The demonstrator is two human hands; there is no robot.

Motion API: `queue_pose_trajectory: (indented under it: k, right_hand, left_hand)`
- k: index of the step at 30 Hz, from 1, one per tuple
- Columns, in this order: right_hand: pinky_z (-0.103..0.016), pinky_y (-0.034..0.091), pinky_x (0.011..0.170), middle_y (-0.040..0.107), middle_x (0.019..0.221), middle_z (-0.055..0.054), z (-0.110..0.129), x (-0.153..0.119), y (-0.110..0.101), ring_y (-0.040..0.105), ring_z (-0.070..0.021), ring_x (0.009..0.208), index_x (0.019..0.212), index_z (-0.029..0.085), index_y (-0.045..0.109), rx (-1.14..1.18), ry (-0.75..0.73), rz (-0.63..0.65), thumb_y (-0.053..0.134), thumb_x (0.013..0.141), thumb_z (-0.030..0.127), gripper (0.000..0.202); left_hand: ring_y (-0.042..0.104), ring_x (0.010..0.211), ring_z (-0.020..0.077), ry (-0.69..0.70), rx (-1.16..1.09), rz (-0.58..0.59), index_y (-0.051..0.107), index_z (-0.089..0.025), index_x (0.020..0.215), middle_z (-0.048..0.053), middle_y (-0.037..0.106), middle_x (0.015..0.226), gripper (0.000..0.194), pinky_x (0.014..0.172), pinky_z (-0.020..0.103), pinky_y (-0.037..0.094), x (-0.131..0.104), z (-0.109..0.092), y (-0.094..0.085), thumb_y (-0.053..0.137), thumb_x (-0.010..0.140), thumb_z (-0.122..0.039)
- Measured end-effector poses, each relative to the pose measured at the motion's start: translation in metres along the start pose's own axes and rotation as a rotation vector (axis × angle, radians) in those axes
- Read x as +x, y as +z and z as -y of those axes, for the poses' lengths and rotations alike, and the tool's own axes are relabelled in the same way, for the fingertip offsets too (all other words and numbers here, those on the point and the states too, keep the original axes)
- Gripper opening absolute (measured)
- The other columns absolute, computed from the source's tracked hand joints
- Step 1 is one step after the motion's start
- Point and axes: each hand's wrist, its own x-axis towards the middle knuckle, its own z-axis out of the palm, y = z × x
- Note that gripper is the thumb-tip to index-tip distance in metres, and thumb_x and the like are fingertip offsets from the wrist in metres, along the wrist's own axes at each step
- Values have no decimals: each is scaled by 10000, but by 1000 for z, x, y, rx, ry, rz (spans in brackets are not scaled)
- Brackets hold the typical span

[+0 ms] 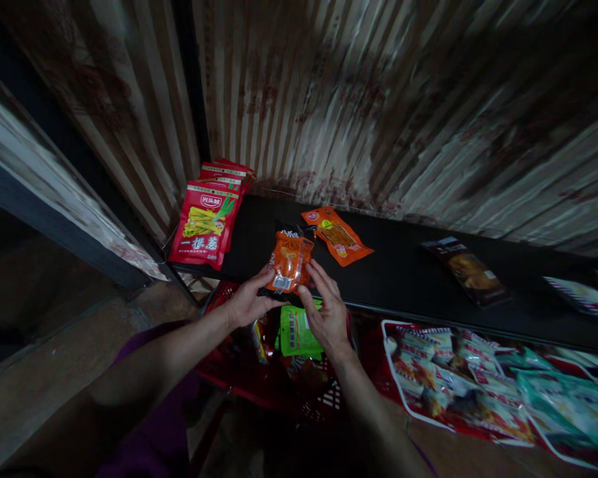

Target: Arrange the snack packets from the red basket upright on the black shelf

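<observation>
Orange-and-black packet [292, 260] held between both hands at the front edge of a black shelf [393, 272], near the shelf's left end; its printed face is turned up, with a barcode panel at the near end; whether its underside touches the shelf cannot be told. Left hand [252, 300]: fingers closed about the packet's left side and near left corner; right hand [329, 312]: fingers curved against the right side, thumb at the near right corner, grasping the same packet.

Just behind and to the right, a flat orange packet [337, 236] lies towards the shelf's back edge; red packets [206, 226] overlap at the left end, from the front left corner towards the back; a dark brown packet [466, 269] lies well apart, right of the flat orange one; a striped packet [581, 297] lies farther right.

Below the front edge, a red basket [224, 382] under the hands contains a green packet [296, 332] and other packets too dark to identify; to its right, a white-rimmed basket [431, 423] is filled with red-and-white packets [478, 385], with teal packets [568, 398] beyond; behind the shelf hangs a pleated, patterned covering [329, 99].
</observation>
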Motion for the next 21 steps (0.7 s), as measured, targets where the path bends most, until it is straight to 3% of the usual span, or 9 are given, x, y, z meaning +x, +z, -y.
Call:
queue_pose_trajectory:
  k: [4, 10, 17, 21]
  right_hand:
    - [-471, 361, 1067, 484, 1406, -85, -2, -2, 0, 434, -217, 1299, 1363, 258, 451, -73, -28, 57, 470, 919, 351, 455]
    - [-477, 322, 1101, 369, 1486, -107, -3, -7, 3, 335, -233, 1370, 1432, 231, 337, -108, 18, 109, 476, 906, 426, 578]
    - [-481, 336, 1097, 394, 1470, -89, 0, -6, 4, 360, -247, 1352, 1416, 260, 364, -86, 44, 93, 544, 859, 482, 625]
    - [-487, 314, 1108, 373, 1482, -91, -1, -7, 7, 333, -255, 1368, 1429, 262, 341, -52, 68, 107, 565, 836, 502, 678]
  left_hand:
    - [600, 1046, 224, -8, -27, -3, 547, -215, 1239, 77, 630, 1187, 362, 944, 464, 451, 1, 1, 2, 542, 882, -278]
    - [609, 994, 203, -51, -51, -54, 591, -224, 1172, 59, 652, 1124, 331, 881, 399, 484, -1, -3, 7, 477, 912, -392]
    - [606, 993, 202, -16, -34, -16, 578, -222, 1177, 55, 639, 1151, 316, 867, 379, 482, -3, -6, 6, 538, 866, -258]
    - [617, 967, 196, -17, -18, -4, 554, -243, 1224, 48, 642, 1146, 348, 796, 342, 503, -2, -6, 4, 502, 881, -275]
